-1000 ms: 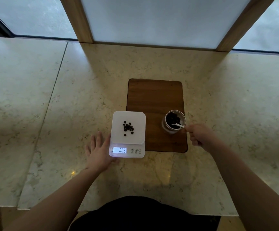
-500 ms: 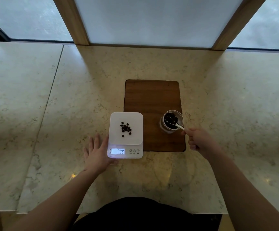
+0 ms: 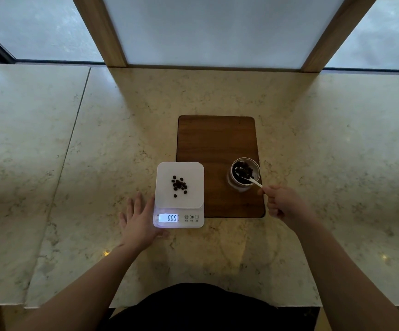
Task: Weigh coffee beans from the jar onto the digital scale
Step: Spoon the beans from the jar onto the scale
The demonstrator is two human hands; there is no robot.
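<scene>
A white digital scale (image 3: 179, 204) sits on the marble counter, its lit display reading 009. Several dark coffee beans (image 3: 179, 185) lie in a small heap on its platform. To the right, a small glass jar (image 3: 245, 174) of beans stands on a wooden board (image 3: 217, 144). My right hand (image 3: 283, 204) is shut on the handle of a white spoon (image 3: 247, 176), whose bowl is inside the jar among the beans. My left hand (image 3: 138, 222) rests flat on the counter, fingers apart, touching the scale's left front edge.
The marble counter (image 3: 74, 163) runs wide on both sides, with a seam at the left. Wooden window posts (image 3: 103, 32) rise behind its far edge. The near edge is just in front of my dark-clothed body.
The spoon's bowl has gone further across the jar's mouth into the beans. My left hand and the scale stay put; the reading is still 009.
</scene>
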